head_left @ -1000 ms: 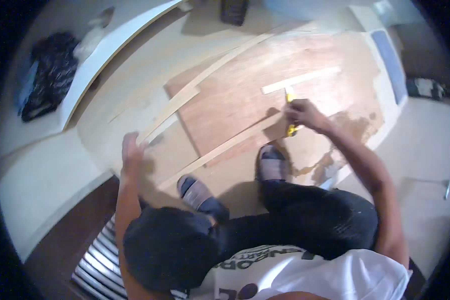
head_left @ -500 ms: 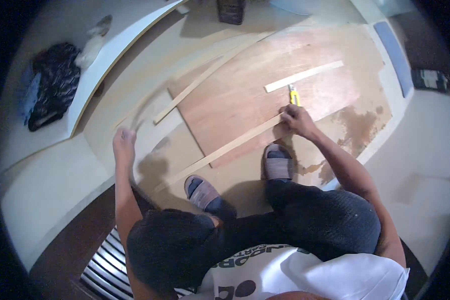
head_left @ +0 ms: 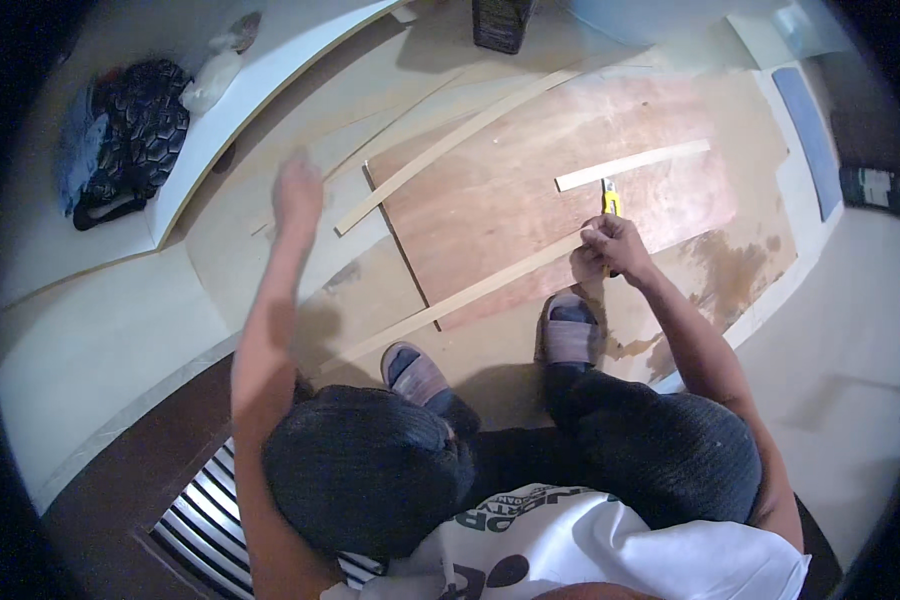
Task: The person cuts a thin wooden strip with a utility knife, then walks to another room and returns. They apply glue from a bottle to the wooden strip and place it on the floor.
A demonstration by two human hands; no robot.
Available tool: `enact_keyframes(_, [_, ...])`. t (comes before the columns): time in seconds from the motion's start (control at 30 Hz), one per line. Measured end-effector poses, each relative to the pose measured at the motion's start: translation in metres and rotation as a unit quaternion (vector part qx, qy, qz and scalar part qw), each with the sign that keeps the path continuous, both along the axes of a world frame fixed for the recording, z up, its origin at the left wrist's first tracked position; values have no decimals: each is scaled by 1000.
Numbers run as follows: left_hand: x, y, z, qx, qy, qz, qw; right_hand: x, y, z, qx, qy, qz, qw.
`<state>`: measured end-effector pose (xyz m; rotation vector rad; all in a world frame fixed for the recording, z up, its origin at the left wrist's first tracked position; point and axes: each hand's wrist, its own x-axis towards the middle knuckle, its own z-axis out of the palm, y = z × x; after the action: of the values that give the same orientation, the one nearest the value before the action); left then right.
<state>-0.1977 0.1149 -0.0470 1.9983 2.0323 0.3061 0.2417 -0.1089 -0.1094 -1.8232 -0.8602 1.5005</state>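
My right hand [head_left: 615, 247] pinches the upper right end of a long, pale wooden strip [head_left: 500, 287], which slants down-left across the plywood sheet [head_left: 470, 190] and past its edge. A yellow utility knife [head_left: 611, 203] shows on both sides of that hand; whether the fingers grip it too, I cannot tell. Beyond the knife's tip a short wooden strip [head_left: 635, 163] lies on the plywood. Over the floor to the left is my left hand [head_left: 298, 195], smeared by motion, its fingers indistinct. Close to it lies a thin wooden sliver [head_left: 395, 118].
Another long strip [head_left: 440, 150] crosses the plywood's far left corner. My sandalled feet [head_left: 415, 375] stand at the near edge. A white ledge [head_left: 270, 75] holds a black bag [head_left: 140, 140] at left. A dark container [head_left: 500, 25] stands at the back; brown stains [head_left: 735, 265] mark the right floor.
My left hand has moved forward and slightly right. A blurred thin streak beside it is gone from there. My right hand keeps its place on the strip; the whole view has shifted slightly.
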Motion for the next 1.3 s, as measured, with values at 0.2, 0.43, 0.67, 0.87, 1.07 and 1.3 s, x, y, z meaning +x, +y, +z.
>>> enact_keyframes(0.2, [-19,-59,-48,-62,-67,-80,993,2,16,27,2,95,-88,992])
enact_keyframes(0.43, [-6,-77,-27,-325,-226,-58,917,20,80,49,70,60,-157,983])
enact_keyframes(0.67, [-65,-135,-27,-476,-192,-130,849,79,91,28,100,42,-257,960])
enact_keyframes(0.87, [-151,-180,-71,-509,-146,-113,841,104,87,4,93,14,-260,961])
enact_keyframes(1.07, [-117,-180,-63,-421,-124,-24,898,85,79,-13,86,-203,-112,969])
enact_keyframes(1.3, [-106,-184,-56,-470,-143,-3,871,72,60,-4,67,-321,-78,941])
